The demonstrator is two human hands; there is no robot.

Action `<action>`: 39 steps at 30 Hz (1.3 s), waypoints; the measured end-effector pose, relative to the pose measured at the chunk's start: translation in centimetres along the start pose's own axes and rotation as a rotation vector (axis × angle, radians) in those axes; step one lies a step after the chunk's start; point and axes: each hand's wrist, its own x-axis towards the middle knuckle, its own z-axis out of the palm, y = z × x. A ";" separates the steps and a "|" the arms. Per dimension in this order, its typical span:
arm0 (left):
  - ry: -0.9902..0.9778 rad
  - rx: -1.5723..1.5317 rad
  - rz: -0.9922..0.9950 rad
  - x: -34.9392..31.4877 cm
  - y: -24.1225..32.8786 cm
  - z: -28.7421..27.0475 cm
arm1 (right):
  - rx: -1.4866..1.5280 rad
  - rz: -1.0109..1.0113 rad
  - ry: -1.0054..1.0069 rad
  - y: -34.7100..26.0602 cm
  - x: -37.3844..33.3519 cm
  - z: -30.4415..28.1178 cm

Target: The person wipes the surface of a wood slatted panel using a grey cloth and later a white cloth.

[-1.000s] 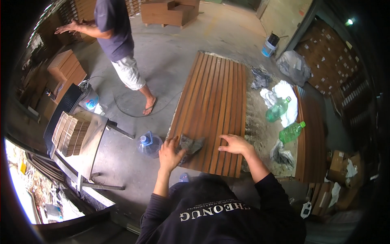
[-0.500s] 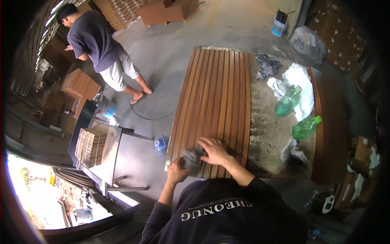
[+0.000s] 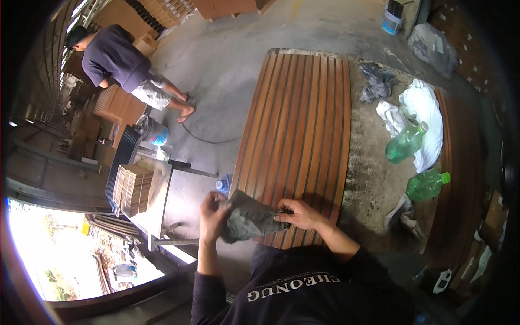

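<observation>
A grey cloth (image 3: 248, 218) hangs spread between my two hands, over the near left corner of a slatted brown wooden panel (image 3: 298, 130). My left hand (image 3: 213, 215) is closed on the cloth's left edge. With fingers and thumb pinched, my right hand (image 3: 298, 214) grips its right end. The panel has dark grooves running lengthwise and lies on a stained work table (image 3: 374, 189). The cloth hides part of the panel's near edge.
Right of the panel lie two green plastic bottles (image 3: 407, 143), a white cloth (image 3: 425, 116) and a dark grey rag (image 3: 377, 81). Stacked brown boards (image 3: 452, 179) edge the table's right. A bundle of wooden pieces (image 3: 132, 189) sits on a side stand. Another person (image 3: 116, 62) stands far left.
The cloth, bunched on the panel before, is now lifted and stretched between both hands. My right hand has left the panel's surface. The other person has bent forward.
</observation>
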 end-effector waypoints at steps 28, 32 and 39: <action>-0.361 1.082 0.764 24.3 -7.8 20.3 | -0.813 0.471 1.202 5.9 8.9 -21.4; -0.473 1.204 0.566 11.7 -9.0 14.0 | -0.867 0.449 1.196 5.2 9.8 -21.0; -0.302 1.102 0.843 29.9 -6.5 22.3 | -0.839 0.403 1.195 5.1 8.5 -20.9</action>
